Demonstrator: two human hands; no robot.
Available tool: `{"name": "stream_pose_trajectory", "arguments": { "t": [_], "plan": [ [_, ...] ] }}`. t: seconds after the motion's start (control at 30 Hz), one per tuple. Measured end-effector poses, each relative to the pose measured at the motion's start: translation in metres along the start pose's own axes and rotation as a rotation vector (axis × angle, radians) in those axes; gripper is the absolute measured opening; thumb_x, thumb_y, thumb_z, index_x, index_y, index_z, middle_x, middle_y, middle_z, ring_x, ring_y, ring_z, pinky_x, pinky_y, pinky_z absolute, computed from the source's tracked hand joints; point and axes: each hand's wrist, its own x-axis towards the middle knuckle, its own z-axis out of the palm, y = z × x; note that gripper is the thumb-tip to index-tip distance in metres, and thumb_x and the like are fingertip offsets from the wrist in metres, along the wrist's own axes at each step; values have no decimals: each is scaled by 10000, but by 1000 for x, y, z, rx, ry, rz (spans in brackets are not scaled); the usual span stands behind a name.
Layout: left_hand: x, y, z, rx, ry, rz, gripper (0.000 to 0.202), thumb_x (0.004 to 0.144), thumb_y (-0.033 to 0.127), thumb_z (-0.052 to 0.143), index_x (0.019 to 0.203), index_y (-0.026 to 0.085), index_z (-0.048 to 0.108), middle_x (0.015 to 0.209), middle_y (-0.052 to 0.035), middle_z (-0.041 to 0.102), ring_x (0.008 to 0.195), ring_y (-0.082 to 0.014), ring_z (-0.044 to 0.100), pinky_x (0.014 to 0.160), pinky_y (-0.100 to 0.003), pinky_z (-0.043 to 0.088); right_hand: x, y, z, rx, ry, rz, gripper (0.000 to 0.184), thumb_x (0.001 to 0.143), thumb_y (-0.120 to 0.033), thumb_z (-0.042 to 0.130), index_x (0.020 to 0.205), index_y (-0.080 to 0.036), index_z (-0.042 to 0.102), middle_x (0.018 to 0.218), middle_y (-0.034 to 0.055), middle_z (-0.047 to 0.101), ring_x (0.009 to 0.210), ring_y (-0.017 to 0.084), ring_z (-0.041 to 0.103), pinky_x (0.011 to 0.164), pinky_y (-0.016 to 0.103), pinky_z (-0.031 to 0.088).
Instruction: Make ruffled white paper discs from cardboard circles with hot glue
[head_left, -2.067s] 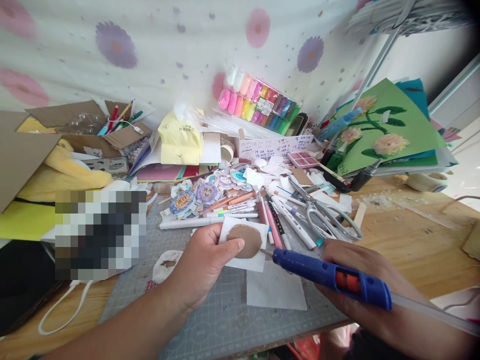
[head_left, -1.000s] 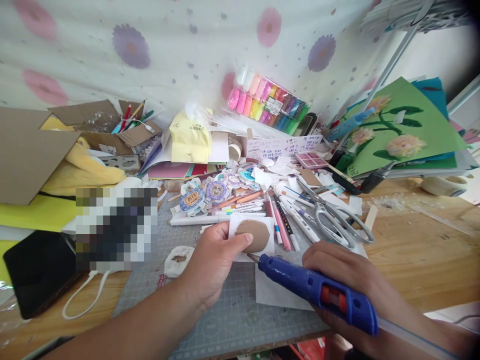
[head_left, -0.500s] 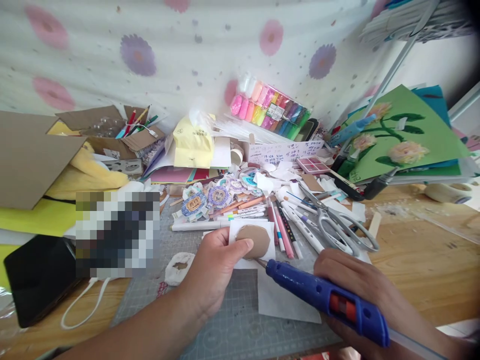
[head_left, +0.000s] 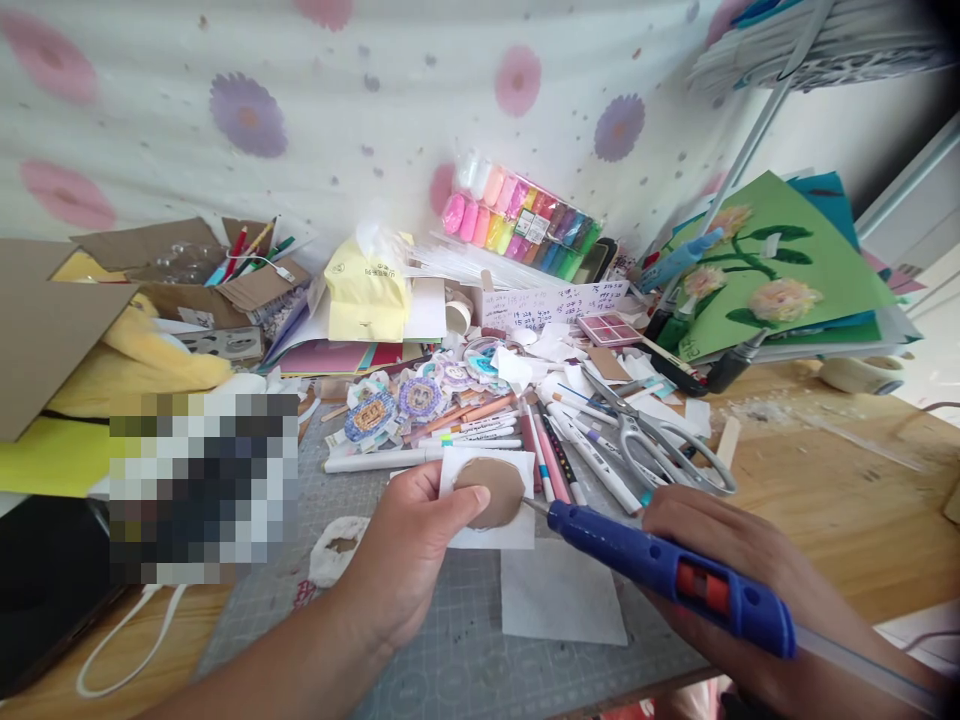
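My left hand (head_left: 420,535) pinches a rounded piece of brown cardboard (head_left: 497,497) lying on a white paper square (head_left: 517,540), thumb on top. In my right hand (head_left: 720,560) is a blue hot glue gun (head_left: 645,555) with a clear glue stick (head_left: 847,660) out of its back end. Its metal nozzle is at the right edge of the cardboard; whether it touches cannot be made out. Another white paper sheet (head_left: 559,600) lies on the cutting mat (head_left: 442,640) below. Left of my left wrist sits a white ring-shaped paper piece (head_left: 334,560).
Behind my hands lie several markers (head_left: 592,460), grey-handled scissors (head_left: 667,445) and decorated paper badges (head_left: 371,415). A pack of coloured clay (head_left: 525,215) leans at the back. At left are a white cable (head_left: 127,685) and a black device (head_left: 45,590).
The glue gun's nozzle has gone from the cardboard's lower edge to its right edge. The camera view has shifted slightly right. Both hands keep their holds.
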Motion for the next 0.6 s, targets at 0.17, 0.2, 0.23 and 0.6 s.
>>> {"name": "stream_pose_trajectory", "arguments": {
  "t": [0.17, 0.2, 0.23, 0.6],
  "plan": [
    [-1, 1, 0, 20, -28, 8, 155, 733, 231, 664, 864, 158, 703, 858, -69, 742, 809, -224, 644, 764, -338, 459, 1, 3, -6, -7, -155, 39, 75, 744, -193, 564, 787, -222, 510, 792, 24, 572, 717, 187, 570, 593, 310, 448],
    [-1, 1, 0, 27, -31, 13, 147, 735, 232, 663, 857, 159, 702, 845, -64, 739, 799, -219, 640, 757, -333, 457, 1, 3, -7, -9, -161, 34, 74, 749, -195, 566, 786, -220, 508, 787, 23, 569, 712, 186, 571, 587, 306, 447],
    [-1, 1, 0, 34, -33, 13, 145, 736, 235, 662, 852, 159, 702, 837, -61, 737, 790, -216, 637, 750, -329, 456, 1, 4, -7, -10, -162, 30, 66, 758, -199, 565, 786, -220, 508, 782, 21, 566, 704, 184, 570, 580, 301, 445],
    [-2, -2, -2, 147, -26, 47, 118, 736, 257, 652, 796, 159, 678, 742, -38, 694, 751, -210, 602, 689, -301, 443, 1, 1, -5, 124, -79, 86, 49, 788, -202, 566, 813, -220, 528, 790, 20, 552, 687, 175, 548, 594, 306, 451]
  ]
}}
